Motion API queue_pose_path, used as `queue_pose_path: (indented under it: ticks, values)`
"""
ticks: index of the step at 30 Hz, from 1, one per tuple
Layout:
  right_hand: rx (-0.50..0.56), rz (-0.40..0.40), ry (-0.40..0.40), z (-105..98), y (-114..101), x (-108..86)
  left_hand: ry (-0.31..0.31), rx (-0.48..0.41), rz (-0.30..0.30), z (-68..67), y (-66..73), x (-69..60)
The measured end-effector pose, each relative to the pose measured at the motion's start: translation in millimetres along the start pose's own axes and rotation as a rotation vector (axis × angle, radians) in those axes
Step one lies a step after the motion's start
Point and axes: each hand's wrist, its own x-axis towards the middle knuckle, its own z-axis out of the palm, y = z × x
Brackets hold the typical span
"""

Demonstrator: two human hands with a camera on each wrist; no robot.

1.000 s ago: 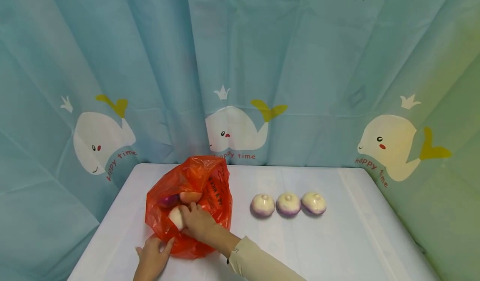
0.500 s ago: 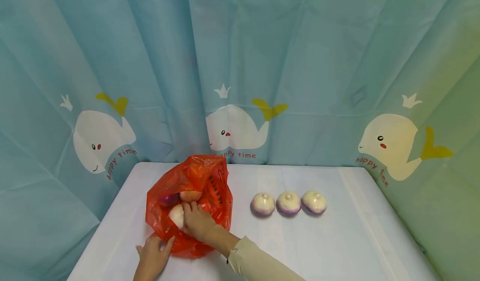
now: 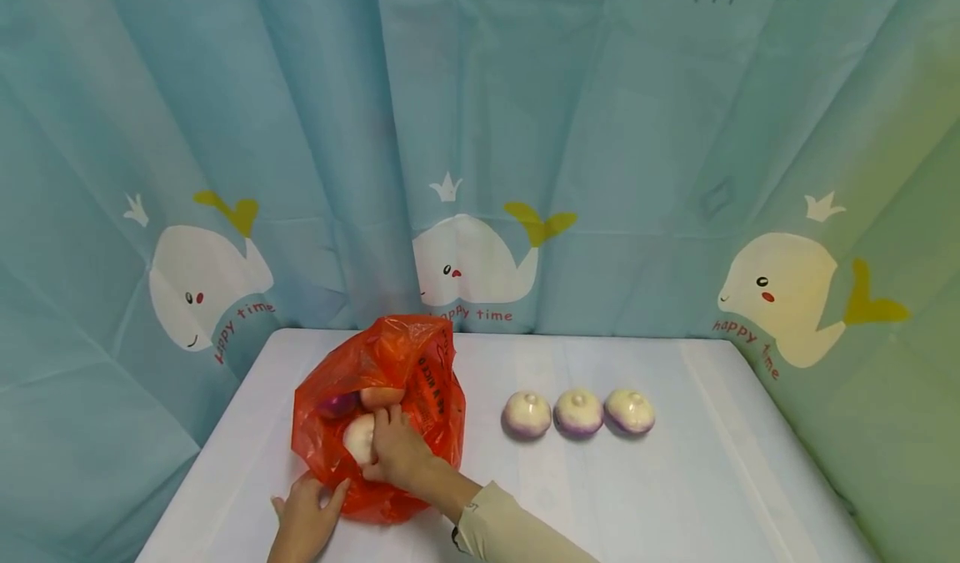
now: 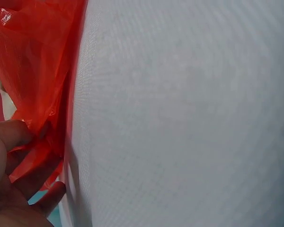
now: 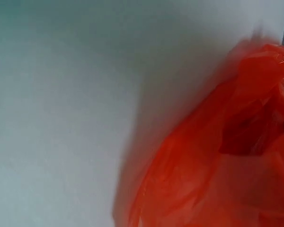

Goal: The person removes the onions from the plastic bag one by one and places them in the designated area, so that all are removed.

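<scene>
A crinkled red plastic bag (image 3: pixel 431 379) with black print lies mouth-up on the left of the table. Inside it show a white onion (image 3: pixel 358 439), a purple round one (image 3: pixel 341 404) and an orange-tan round one (image 3: pixel 381 397). My right hand (image 3: pixel 402 454) reaches into the bag mouth and grips the white onion from its right side; some fingertips are hidden. At the front left, my left hand (image 3: pixel 305 513) pinches the bag's rim between thumb and fingers, the bag's film (image 4: pixel 38 71) gathered there in the left wrist view.
Three shiny white-and-purple onions stand in a row right of the bag: a left one (image 3: pixel 527 414), a middle one (image 3: pixel 578 413) and a right one (image 3: pixel 630 411). A white table (image 3: pixel 675 480) carries everything. Behind it hangs a blue whale-print curtain (image 3: pixel 630 171).
My right hand has shifted slightly to the right inside the bag, and the white onion has moved a little with it. My left hand stays at the rim.
</scene>
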Motion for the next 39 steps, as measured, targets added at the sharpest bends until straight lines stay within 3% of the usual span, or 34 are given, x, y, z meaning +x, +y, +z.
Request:
queue_pose_path:
  ticks: [4, 13, 18, 24, 30, 39]
  values:
    - [0.038, 0.046, 0.051, 1, 2, 0.2, 0.005, -0.016, 0.002, 1.3, 0.1, 0.0]
    - [0.086, -0.034, 0.135, -12, 8, -7.5, -0.002, -0.027, -0.022, 1.4, 1.5, -1.2]
    - [0.156, -0.037, 0.128, -20, 10, -14.1, 0.004, -0.022, -0.006, 0.7, 1.7, -2.6]
    - [0.172, -0.072, 0.207, -24, 12, -24.6, -0.006, -0.008, 0.03, -2.0, 0.9, -2.0]
    - [0.241, -0.08, 0.243, -27, 14, -34.5, -0.012, -0.018, 0.022, -1.6, -0.4, -1.7]
    - [0.307, -0.107, 0.417, -32, 20, -44.8, -0.016, -0.015, 0.011, -1.1, 1.1, -1.7]
